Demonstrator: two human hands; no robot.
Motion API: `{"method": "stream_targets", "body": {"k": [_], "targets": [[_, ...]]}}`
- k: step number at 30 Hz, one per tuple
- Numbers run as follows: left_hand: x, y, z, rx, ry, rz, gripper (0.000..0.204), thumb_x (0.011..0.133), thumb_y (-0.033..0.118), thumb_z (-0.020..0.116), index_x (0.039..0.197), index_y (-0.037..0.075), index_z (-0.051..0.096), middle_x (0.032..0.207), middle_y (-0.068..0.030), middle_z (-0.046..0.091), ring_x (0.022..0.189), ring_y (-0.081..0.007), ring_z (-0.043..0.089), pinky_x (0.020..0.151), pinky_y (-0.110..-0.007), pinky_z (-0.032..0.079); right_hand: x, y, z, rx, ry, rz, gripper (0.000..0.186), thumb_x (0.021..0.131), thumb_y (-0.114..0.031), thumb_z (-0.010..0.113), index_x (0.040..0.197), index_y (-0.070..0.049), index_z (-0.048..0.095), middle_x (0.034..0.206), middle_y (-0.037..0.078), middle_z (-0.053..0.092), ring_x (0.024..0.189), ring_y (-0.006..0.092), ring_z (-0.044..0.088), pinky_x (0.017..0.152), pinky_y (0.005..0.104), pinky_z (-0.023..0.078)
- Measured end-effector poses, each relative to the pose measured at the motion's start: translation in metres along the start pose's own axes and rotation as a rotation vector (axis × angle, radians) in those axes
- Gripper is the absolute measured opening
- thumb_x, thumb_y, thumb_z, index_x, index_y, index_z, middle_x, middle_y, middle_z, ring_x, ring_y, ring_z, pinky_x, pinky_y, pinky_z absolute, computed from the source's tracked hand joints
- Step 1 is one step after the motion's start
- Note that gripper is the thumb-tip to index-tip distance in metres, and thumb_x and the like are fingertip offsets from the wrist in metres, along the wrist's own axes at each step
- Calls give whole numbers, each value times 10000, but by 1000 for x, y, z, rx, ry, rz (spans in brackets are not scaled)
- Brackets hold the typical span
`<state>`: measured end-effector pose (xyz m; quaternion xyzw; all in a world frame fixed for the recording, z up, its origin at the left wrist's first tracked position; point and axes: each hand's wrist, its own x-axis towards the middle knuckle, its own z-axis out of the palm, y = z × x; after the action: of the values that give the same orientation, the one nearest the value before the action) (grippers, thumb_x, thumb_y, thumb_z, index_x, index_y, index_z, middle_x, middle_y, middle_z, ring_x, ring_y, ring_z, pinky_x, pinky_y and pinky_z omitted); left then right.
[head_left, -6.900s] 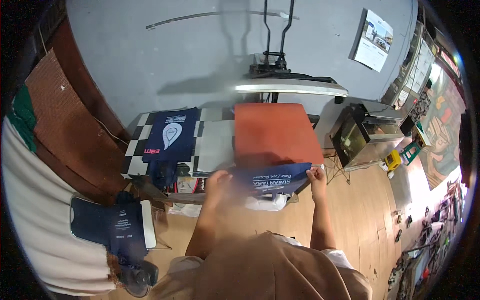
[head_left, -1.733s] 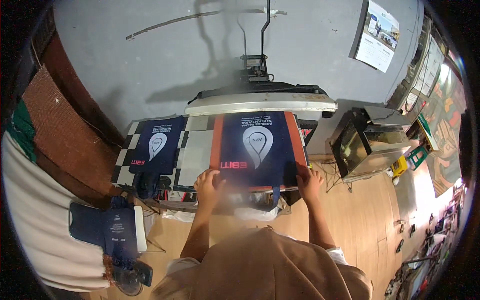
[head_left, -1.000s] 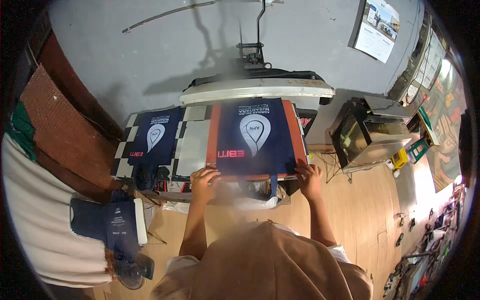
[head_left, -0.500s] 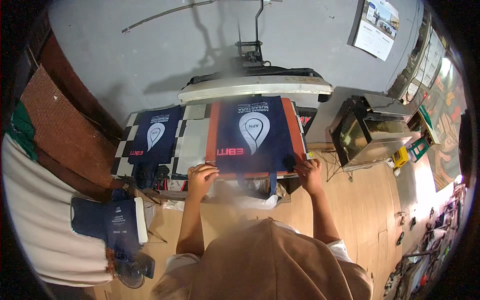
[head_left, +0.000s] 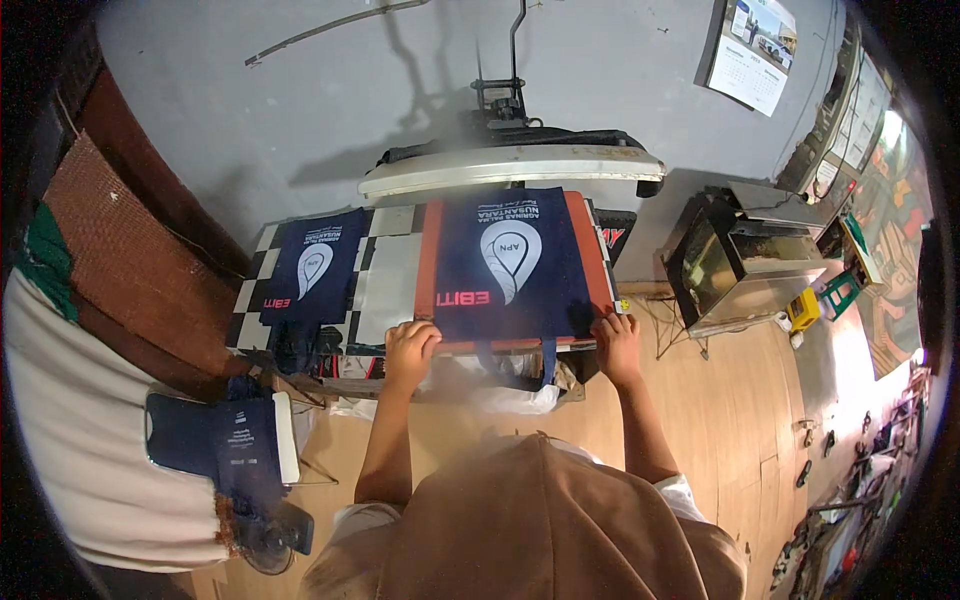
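Note:
A navy tote bag [head_left: 460, 240] with a white leaf-like emblem and pink lettering lies flat on an orange-red board [head_left: 424, 260], its straps hanging past the near edge. At the bag's near left corner, my left hand [head_left: 411, 352] is closed, fingers curled and pinching the edge. My right hand [head_left: 618, 345] pinches the near right corner the same way. Both thumbs and fingertips are partly hidden. A second navy tote bag [head_left: 330, 250] with a similar print rests to the left on the black-and-white checkered table [head_left: 385, 280].
Beyond the bag, a white-edged plate [head_left: 500, 172] hangs on a black metal arm. A glass tank [head_left: 745, 262] stands at right, near a yellow container [head_left: 801, 310]. More navy bags [head_left: 235, 440] are stacked at lower left, by a pale draped cloth [head_left: 100, 420].
My left hand's fingers have curled in more at the bag's corner. The bag stays in nearly the same place on the board; the view has shifted slightly.

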<state>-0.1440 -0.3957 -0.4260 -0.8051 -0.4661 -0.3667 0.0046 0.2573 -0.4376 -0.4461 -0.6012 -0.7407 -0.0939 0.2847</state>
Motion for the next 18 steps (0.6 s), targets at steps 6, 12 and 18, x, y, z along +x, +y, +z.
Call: {"method": "stream_targets", "body": {"k": [6,12,18], "targets": [[-1,8,-6,-23,12,-5,68,837,181,674,868,120,673,906,-14,660,905,-258,608,823,-428,398,-6,2,0,-3,6,0,136,851,-110,537,950,-83,626,1071,100,615,1114,299,543,998,490,357],[-1,11,-9,-31,3,-46,70,831,169,684,873,115,672,909,-20,664,920,-250,620,834,-427,396,-6,-2,-2,-2,1,8,147,860,-104,546,979,-68,624,1093,110,615,1121,304,539,984,487,368],[-6,12,-8,-43,15,-40,72,828,161,688,877,112,670,923,-23,666,947,-241,622,871,-417,388,-8,-2,-5,20,82,-30,108,846,-99,615,952,-78,622,966,90,597,1008,291,547,935,443,370]]}}
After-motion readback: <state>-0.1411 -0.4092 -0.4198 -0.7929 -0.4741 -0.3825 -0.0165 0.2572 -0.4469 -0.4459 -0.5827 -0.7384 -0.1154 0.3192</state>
